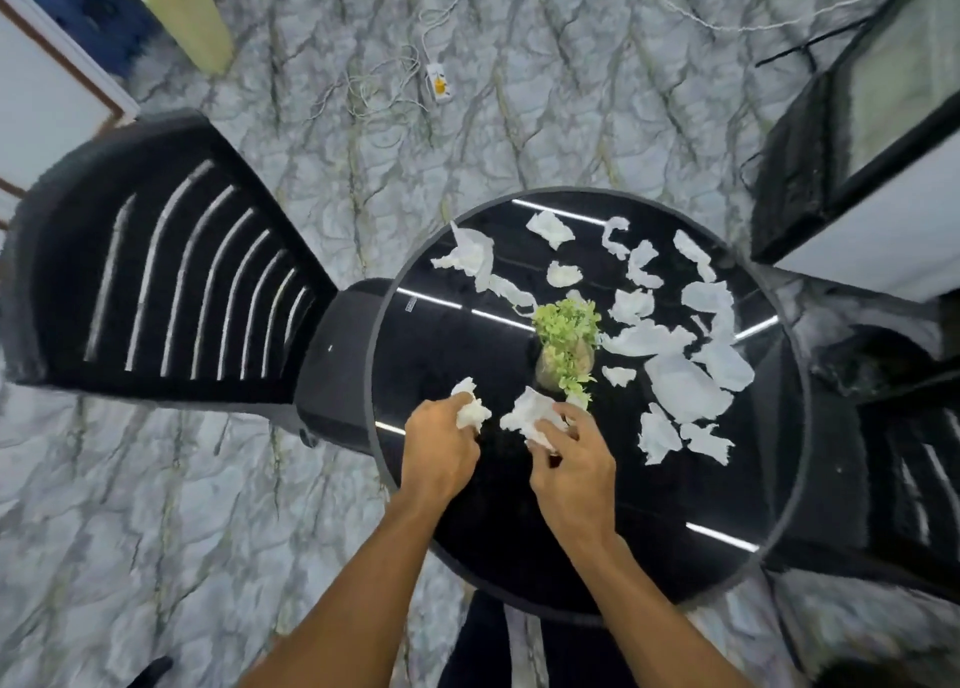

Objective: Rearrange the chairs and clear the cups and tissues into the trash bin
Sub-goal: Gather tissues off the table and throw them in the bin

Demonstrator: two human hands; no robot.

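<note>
A round black glass table (675,531) is strewn with several torn white tissues (685,386). My left hand (439,448) grips a crumpled tissue (470,409) near the table's left side. My right hand (569,466) pinches another crumpled tissue (532,412) just in front of a small green plant in a glass vase (566,344) at the table's middle. A black slatted chair (171,282) stands at the table's left and a second black chair (893,490) at its right. No cups and no trash bin are in view.
A white power strip with tangled cables (439,81) lies on the marble floor beyond the table. A pale yellow roll (189,16) lies at the far left. A black-framed white cabinet (883,141) stands at the right.
</note>
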